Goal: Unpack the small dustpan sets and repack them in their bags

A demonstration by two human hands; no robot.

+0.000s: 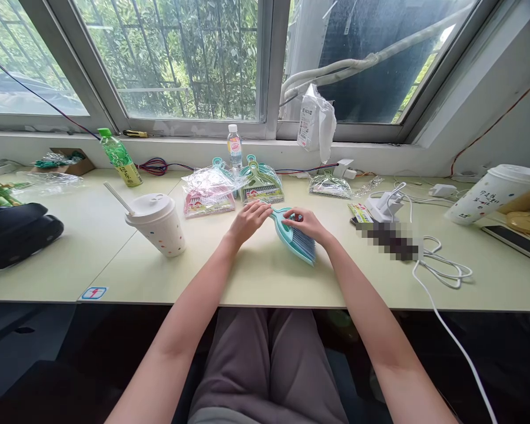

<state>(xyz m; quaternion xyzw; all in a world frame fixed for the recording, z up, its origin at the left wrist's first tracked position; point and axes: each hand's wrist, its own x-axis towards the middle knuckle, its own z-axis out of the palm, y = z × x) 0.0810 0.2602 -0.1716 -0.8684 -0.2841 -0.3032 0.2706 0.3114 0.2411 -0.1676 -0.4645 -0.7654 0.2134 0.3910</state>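
Observation:
A small teal dustpan with a brush nested in it point(297, 240) lies on the pale green desk point(265, 277) right in front of me. My left hand point(248, 219) curls round its handle end at the upper left. My right hand point(308, 224) grips the top of the brush, fingers bent over it, above the grey-blue bristles. Behind them lie several packaged mini dustpan sets in clear bags: a pink one point(208, 195), a green one point(260, 184) and another point(330, 185) further right.
A white paper cup with lid and straw point(157, 224) stands to the left, a green bottle point(119, 156) and a water bottle point(234, 147) near the window sill. White charger and cables point(424, 247) trail right, a tipped cup point(490, 193) far right, a black bag point(13, 232) far left.

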